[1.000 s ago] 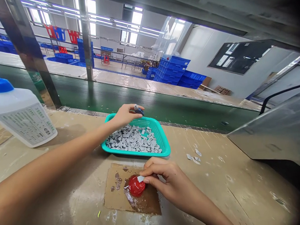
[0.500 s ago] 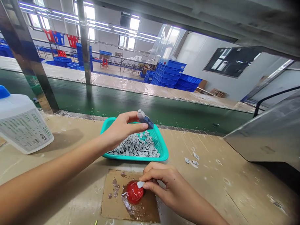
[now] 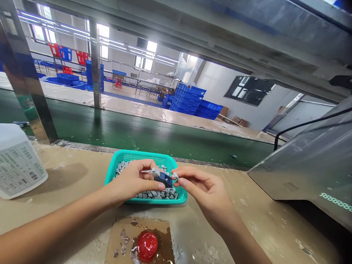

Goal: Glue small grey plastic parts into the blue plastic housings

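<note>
1. Since the earlier frame, the right hand (image 3: 205,188) has left the red cap (image 3: 147,245) on the cardboard pad (image 3: 122,241) and come up over the near rim of the teal tray (image 3: 112,172). The left hand (image 3: 134,181) has drawn back from above the tray to meet it.
2. Left hand: pinched shut on a small dark blue and grey part (image 3: 162,178), thumb beneath and fingers above, held just over the tray's near edge.
3. Right hand: thumb and forefinger closed on a small pale grey piece (image 3: 175,175), its tip touching or almost touching the blue part's right end. Whether the two are already joined cannot be told.
4. Red cap: lies free on the wet, stained patch of the pad, near the table edge and untouched by either hand.
5. Progress, as judged: the grey piece appears to have been wetted at the cap and is now being offered to the blue part; the fitting step looks under way and not finished.
6. Remaining, as judged: a heap of loose grey pieces (image 3: 151,194) lies in the tray, so much of the batch looks unworked. No finished parts can be made out.
7. Surroundings: a white bottle (image 3: 14,164) stands at the far left of the bench (image 3: 268,229), well apart from the hands. A green conveyor belt (image 3: 121,130) runs behind the tray.
</note>
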A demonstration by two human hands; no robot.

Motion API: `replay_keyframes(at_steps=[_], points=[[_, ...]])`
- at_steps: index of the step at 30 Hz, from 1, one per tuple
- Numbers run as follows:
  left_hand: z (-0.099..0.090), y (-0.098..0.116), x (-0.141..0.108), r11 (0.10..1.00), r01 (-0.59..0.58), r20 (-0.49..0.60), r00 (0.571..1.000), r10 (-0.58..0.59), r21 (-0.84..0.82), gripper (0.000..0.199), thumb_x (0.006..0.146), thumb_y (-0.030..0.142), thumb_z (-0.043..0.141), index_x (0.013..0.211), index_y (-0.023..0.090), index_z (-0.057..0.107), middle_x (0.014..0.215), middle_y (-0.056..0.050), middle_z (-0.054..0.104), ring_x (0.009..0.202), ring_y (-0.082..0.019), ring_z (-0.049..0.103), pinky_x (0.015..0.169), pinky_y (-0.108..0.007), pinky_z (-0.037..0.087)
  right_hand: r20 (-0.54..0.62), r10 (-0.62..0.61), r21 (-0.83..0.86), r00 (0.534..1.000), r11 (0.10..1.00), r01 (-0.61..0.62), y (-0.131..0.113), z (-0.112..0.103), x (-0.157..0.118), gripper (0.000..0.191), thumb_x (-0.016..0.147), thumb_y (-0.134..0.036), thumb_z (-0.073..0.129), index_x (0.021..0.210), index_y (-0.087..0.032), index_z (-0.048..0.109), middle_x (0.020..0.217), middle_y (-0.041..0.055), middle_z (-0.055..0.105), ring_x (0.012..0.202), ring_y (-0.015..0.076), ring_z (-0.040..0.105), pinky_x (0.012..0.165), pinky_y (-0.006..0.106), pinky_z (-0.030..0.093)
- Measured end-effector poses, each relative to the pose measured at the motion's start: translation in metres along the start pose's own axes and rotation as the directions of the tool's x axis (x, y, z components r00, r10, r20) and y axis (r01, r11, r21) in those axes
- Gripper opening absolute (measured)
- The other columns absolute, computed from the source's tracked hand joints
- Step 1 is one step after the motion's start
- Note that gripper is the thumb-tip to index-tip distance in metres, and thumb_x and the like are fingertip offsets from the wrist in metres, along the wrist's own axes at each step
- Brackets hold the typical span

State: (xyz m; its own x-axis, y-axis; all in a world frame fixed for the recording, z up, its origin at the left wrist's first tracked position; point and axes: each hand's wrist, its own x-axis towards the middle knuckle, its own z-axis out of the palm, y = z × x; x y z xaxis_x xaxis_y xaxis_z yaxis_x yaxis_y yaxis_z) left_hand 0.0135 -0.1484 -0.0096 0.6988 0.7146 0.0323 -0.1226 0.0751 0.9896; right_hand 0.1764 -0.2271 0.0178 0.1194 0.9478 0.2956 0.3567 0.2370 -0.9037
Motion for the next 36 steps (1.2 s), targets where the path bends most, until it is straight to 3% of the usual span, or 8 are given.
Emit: replay_keyframes(at_steps=[12, 16, 21, 23, 26, 29, 33, 36], points=[[0.006, -0.002, -0.001, 0.986, -0.112, -0.026, 0.993, 0.116, 0.121, 0.018, 0.058, 0.020, 0.069, 0.065, 0.016, 0.053, 0.070, 0.000, 0.058, 0.069, -0.013, 0.054, 0.062, -0.024, 0.044, -0.026, -0.047, 0.049, 0.999, 0.998, 0.048, 0.010, 0.011, -0.002, 0.006, 0.068, -0.021, 0.065, 0.069, -0.019, 0.070, 0.085, 0.0061, 0.063, 0.084, 0.0195, 0.059, 0.071, 0.029, 0.053], [0.014, -0.001, -0.004, 0.982, -0.171, -0.118, 0.976, 0.180, 0.083, 0.014, 0.060, 0.022, 0.068, 0.067, 0.017, 0.057, 0.072, -0.001, 0.059, 0.072, -0.015, 0.055, 0.065, -0.025, 0.045, -0.009, -0.238, -0.214, 0.971, 0.949, 0.230, 0.011, 0.017, -0.010, 0.018, 0.077, -0.017, 0.054, 0.085, -0.020, 0.069, 0.100, 0.0081, 0.060, 0.092, 0.0219, 0.056, 0.078, 0.036, 0.051], [0.019, -0.003, -0.006, 0.982, -0.189, -0.186, 0.966, 0.182, -0.023, 0.019, 0.072, 0.028, 0.060, 0.088, 0.018, 0.058, 0.085, -0.001, 0.060, 0.083, -0.013, 0.054, 0.076, -0.024, 0.042, 0.087, -0.474, -0.553, 0.876, 0.708, 0.439, 0.010, 0.028, -0.020, 0.035, 0.080, -0.009, 0.045, 0.112, -0.019, 0.056, 0.129, 0.0094, 0.040, 0.121, 0.0274, 0.030, 0.098, 0.051, 0.030], [0.019, -0.002, -0.007, 0.983, -0.156, -0.181, 0.974, 0.136, -0.097, 0.025, 0.073, 0.030, 0.061, 0.094, 0.019, 0.057, 0.087, 0.000, 0.059, 0.083, -0.011, 0.052, 0.075, -0.021, 0.040, 0.093, -0.368, -0.418, 0.925, 0.829, 0.372, 0.008, 0.027, -0.019, 0.035, 0.079, -0.010, 0.047, 0.110, -0.022, 0.057, 0.129, 0.0071, 0.039, 0.121, 0.0265, 0.029, 0.099, 0.050, 0.028], [0.015, 0.005, -0.007, 0.966, -0.137, -0.189, 0.977, 0.096, -0.219, 0.031, 0.073, 0.029, 0.061, 0.102, 0.018, 0.055, 0.084, 0.000, 0.058, 0.075, -0.008, 0.050, 0.065, -0.019, 0.039, 0.025, -0.050, 0.238, 0.998, 0.970, 0.043, 0.001, 0.016, -0.014, 0.026, 0.071, -0.014, 0.051, 0.094, -0.022, 0.058, 0.102, 0.0067, 0.052, 0.098, 0.0223, 0.048, 0.088, 0.044, 0.041], [0.008, 0.014, -0.008, 0.939, -0.138, -0.192, 0.978, 0.079, -0.315, 0.034, 0.073, 0.023, 0.059, 0.105, 0.015, 0.052, 0.080, -0.002, 0.058, 0.067, -0.009, 0.050, 0.056, -0.019, 0.038, 0.046, 0.184, 0.713, 0.982, 0.683, -0.162, -0.009, 0.005, -0.010, 0.020, 0.058, -0.012, 0.047, 0.076, -0.020, 0.051, 0.071, 0.0015, 0.043, 0.065, 0.0142, 0.048, 0.064, 0.032, 0.048], [0.000, 0.018, -0.009, 0.940, -0.119, -0.156, 0.985, 0.072, -0.320, 0.027, 0.070, 0.022, 0.061, 0.093, 0.012, 0.054, 0.075, -0.002, 0.058, 0.065, -0.011, 0.053, 0.058, -0.022, 0.040, 0.109, 0.311, 0.916, 0.944, 0.337, -0.217, -0.018, 0.004, -0.012, 0.027, 0.046, -0.003, 0.049, 0.069, -0.017, 0.045, 0.067, -0.0013, 0.032, 0.058, 0.0085, 0.039, 0.053, 0.020, 0.041], [-0.002, 0.016, -0.010, 0.944, -0.123, -0.147, 0.986, 0.081, -0.307, 0.022, 0.069, 0.023, 0.061, 0.088, 0.014, 0.054, 0.071, -0.001, 0.057, 0.064, -0.011, 0.053, 0.056, -0.021, 0.039, 0.137, 0.301, 0.926, 0.944, 0.299, -0.230, -0.022, 0.009, -0.016, 0.030, 0.046, 0.000, 0.052, 0.070, -0.017, 0.045, 0.068, -0.0018, 0.031, 0.059, 0.0073, 0.037, 0.053, 0.017, 0.039]])
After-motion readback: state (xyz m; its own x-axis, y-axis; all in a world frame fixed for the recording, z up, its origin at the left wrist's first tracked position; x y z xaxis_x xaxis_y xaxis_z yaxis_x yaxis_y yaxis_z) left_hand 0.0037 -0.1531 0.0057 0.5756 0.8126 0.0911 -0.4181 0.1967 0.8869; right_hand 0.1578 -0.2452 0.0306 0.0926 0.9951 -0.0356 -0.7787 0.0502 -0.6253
